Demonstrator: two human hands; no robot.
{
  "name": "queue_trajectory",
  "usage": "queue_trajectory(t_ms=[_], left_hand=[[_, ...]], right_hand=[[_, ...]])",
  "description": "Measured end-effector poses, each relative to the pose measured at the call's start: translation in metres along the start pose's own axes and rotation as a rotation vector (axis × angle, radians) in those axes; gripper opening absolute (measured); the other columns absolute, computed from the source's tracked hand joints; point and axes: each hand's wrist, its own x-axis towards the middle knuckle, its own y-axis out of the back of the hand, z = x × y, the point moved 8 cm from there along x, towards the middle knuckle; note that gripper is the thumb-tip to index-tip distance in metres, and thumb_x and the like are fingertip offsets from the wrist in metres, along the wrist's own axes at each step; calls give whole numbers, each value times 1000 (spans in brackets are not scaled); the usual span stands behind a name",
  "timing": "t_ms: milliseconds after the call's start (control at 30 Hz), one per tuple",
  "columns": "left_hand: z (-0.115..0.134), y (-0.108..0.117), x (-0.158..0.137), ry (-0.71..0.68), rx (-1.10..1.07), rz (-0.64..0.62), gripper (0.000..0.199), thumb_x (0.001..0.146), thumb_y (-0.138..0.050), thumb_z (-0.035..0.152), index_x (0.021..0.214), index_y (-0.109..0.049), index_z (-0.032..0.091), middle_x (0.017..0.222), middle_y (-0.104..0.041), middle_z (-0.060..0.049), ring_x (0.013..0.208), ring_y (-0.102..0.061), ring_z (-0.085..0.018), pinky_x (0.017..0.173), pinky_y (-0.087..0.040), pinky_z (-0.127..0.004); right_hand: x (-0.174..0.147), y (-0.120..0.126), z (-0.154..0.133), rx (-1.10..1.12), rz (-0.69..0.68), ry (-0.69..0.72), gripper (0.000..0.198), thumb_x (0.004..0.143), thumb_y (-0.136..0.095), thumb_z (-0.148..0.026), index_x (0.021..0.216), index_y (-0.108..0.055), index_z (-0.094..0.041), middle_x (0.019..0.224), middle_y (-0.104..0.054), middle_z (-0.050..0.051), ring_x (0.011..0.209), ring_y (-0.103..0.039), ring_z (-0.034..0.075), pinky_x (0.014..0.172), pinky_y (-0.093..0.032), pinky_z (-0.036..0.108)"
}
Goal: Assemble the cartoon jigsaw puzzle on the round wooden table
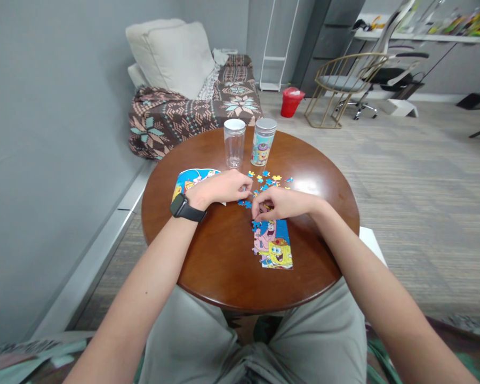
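A partly assembled jigsaw puzzle [278, 248] with cartoon figures lies near the front of the round wooden table [220, 256]. My right hand [280, 202] is over its upper left corner, thumb and fingertips closed on a blue puzzle piece [256, 224] at that edge. Loose puzzle pieces [266, 174] are scattered just beyond my hands. My left hand [232, 185], with a black watch on the wrist, is at the left of these pieces. Its fingers are curled together; whatever they hold is hidden. Under the left wrist lies a printed picture sheet [192, 177], partly covered.
Two jars stand at the table's back: a clear jar [234, 144] with a white lid and a printed jar [263, 144]. Beyond are a patterned sofa [172, 114], a red bin [291, 104] and a gold-framed chair [344, 80]. A grey wall runs along the left.
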Motion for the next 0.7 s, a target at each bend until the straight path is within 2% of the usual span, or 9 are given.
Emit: queue_trajectory(t_ms=[233,400,533,700], left_hand=[[1,2,-1,16,-2,-12,22,85,-51,27,70,-61,16,55,-52,2,48,-38,-9,51,-24,-26],[2,2,-1,14,-10,-16,21,86,-50,26,71,-63,16,57,-55,1,50,-40,-9,52,-25,-26],[2,2,-1,3,-13,-1,23,86,-50,28,72,-63,16,60,-57,0,51,-42,-10,52,-25,-26],[1,2,-1,6,-4,-9,20,84,-50,25,73,-64,16,60,-59,0,51,-44,-10,53,-26,-26]], right_hand=[[1,1,0,-16,15,10,13,78,-62,-20,84,-72,-16,75,-68,1,60,-50,9,56,-39,22],[1,2,-2,-25,27,28,13,78,-61,-20,83,-72,-16,75,-68,1,60,-49,9,55,-37,22],[-1,4,-2,-14,46,11,14,79,-62,-24,83,-71,-15,68,-64,-1,58,-47,9,55,-36,22],[-4,14,6,45,101,-38,22,79,-63,-30,94,-71,-15,60,-57,-3,55,-46,9,54,-35,23]])
